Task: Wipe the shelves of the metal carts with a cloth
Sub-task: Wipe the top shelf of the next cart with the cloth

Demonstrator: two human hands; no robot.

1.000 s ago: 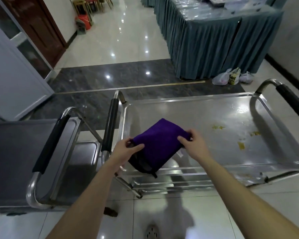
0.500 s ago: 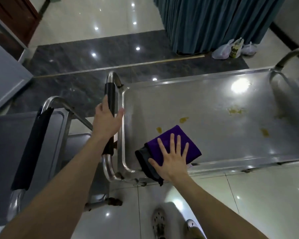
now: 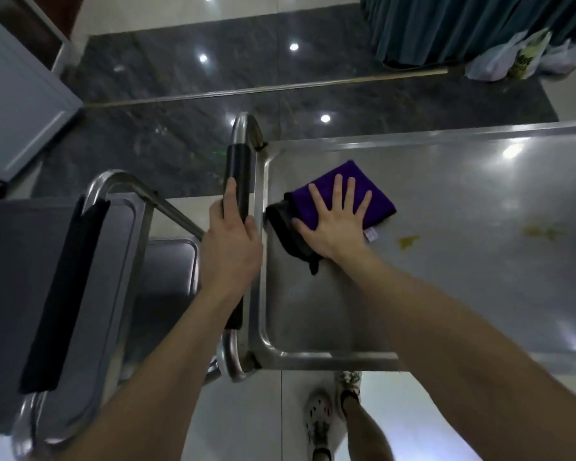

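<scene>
While the purple cloth (image 3: 379, 204) lies folded on the top shelf (image 3: 446, 287) of the cart (image 3: 313, 356), close to its left end, the right hand (image 3: 333, 224) presses flat on it. Fingers are straight and spread, gripping nothing. The fold's long axis runs on a diagonal, from near-left to far-right. A dark layer pokes out on the handle side, and a small white tag shows by the wrist.

The left hand (image 3: 230, 251) is curled round the black-sleeved handle (image 3: 240, 168) at the cart's end, thumb laid along it. It looks like a brace.

Dirt lies to the right. One yellow stain (image 3: 409, 241) sits just beside the cloth, and a second stain (image 3: 542, 231) lies further along the same shelf. Judged from this, the wipe has to travel rightward, away from the handle, and the right hand is the nearer one. Nothing on the shelf blocks that path.

Around it, a second cart (image 3: 120, 294) stands parked against the handle end. Plastic bags (image 3: 519, 58) lie on the floor beyond, beside a teal table skirt (image 3: 446, 24). The person's shoes (image 3: 320, 414) are at the near rail.
</scene>
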